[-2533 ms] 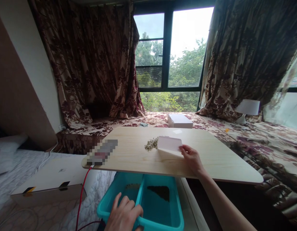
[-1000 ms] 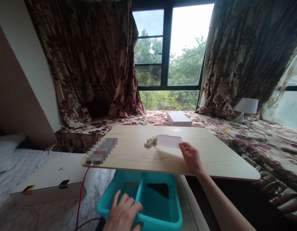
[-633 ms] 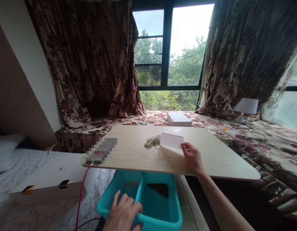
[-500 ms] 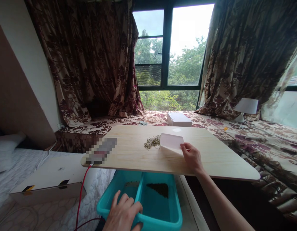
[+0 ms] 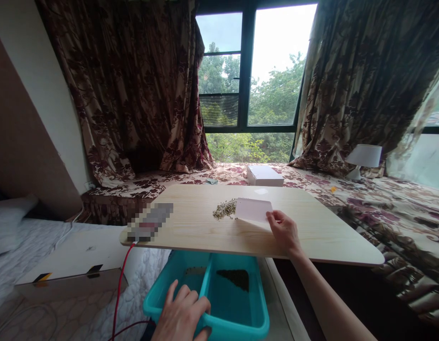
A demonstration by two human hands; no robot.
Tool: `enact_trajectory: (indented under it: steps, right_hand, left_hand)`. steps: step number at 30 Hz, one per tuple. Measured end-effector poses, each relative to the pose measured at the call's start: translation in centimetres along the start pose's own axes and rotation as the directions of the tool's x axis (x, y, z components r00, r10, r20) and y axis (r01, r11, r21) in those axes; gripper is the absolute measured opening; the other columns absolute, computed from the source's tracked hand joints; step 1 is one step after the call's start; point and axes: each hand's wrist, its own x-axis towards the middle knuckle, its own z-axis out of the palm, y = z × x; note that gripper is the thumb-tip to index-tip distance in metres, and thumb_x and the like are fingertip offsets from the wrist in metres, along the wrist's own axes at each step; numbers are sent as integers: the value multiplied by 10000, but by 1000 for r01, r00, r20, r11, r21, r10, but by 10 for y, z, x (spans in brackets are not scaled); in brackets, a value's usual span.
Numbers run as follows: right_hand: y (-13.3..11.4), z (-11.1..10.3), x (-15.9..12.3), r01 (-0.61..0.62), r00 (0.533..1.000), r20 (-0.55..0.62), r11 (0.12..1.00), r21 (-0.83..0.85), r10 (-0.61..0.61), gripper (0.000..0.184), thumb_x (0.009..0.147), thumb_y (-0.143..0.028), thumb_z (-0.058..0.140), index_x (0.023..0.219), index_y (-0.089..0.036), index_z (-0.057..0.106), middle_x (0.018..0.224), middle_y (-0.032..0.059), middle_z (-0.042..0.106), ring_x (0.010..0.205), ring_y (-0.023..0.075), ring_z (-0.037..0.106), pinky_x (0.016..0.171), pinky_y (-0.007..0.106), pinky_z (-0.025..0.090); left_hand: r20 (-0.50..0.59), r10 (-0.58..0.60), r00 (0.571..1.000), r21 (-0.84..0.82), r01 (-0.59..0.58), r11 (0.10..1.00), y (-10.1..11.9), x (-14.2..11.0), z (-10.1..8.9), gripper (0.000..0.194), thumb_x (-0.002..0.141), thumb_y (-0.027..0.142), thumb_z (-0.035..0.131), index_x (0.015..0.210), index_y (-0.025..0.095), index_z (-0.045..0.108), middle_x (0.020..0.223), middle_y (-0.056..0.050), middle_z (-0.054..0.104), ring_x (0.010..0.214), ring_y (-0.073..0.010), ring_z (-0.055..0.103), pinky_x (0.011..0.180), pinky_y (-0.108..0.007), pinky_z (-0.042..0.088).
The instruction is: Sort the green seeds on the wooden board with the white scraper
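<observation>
My right hand (image 5: 284, 231) pinches the near right edge of a white card (image 5: 254, 210), tilted with its left edge beside a small pile of greenish grains (image 5: 224, 209) on the light wooden table (image 5: 312, 237). Below the table's front edge sits a teal two-compartment bin (image 5: 237, 327) with dark grains in its right compartment. My left hand (image 5: 182, 315) rests curled over the bin's near rim and middle divider.
A blurred-out object (image 5: 150, 221) lies at the table's left end with a red cable (image 5: 118, 296) hanging down. A white box (image 5: 264, 175) and a white lamp (image 5: 363, 158) stand on the patterned window seat. A flat cardboard box (image 5: 68, 270) lies on the bed at left.
The card lay flatter against the grain pile a second ago, then tipped up and shifted slightly right. My left hand has stayed on the bin.
</observation>
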Motion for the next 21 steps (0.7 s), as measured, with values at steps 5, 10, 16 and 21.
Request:
enact_trajectory:
  steps: [5,10,16,21]
  right_hand:
    - [1,1,0,-6,1000,19,995,96,4,370,805,-526,472,729,-203,635,685,53,701,616,197,638,607,282,462]
    - [0,2,1,0,1000,29,994,110,-3,371,807,-519,472,767,-199,655,730,63,719,651,210,657,626,293,477]
    - [-3,2,1,24,996,78,992,123,-33,347,807,-481,474,796,-198,674,766,66,734,684,220,675,654,298,484]
    - [-5,1,0,31,996,75,994,109,-39,324,803,-468,482,771,-203,665,748,59,729,679,214,672,654,292,482]
  left_hand:
    - [-15,3,1000,16,-3,1000,1,0,0,241,713,141,533,910,258,609,945,-3,625,989,-230,532,1061,-550,158]
    - [-33,18,999,16,-17,1000,0,0,5,252,695,137,527,905,246,612,934,-5,625,976,-229,533,1050,-573,153]
    - [-51,26,998,22,-25,999,-2,1,7,249,690,135,523,899,237,613,925,-9,626,965,-231,535,1039,-581,158]
    - [-44,21,999,14,-20,1000,0,1,5,241,693,142,520,890,245,612,921,-4,622,962,-225,533,1044,-574,156]
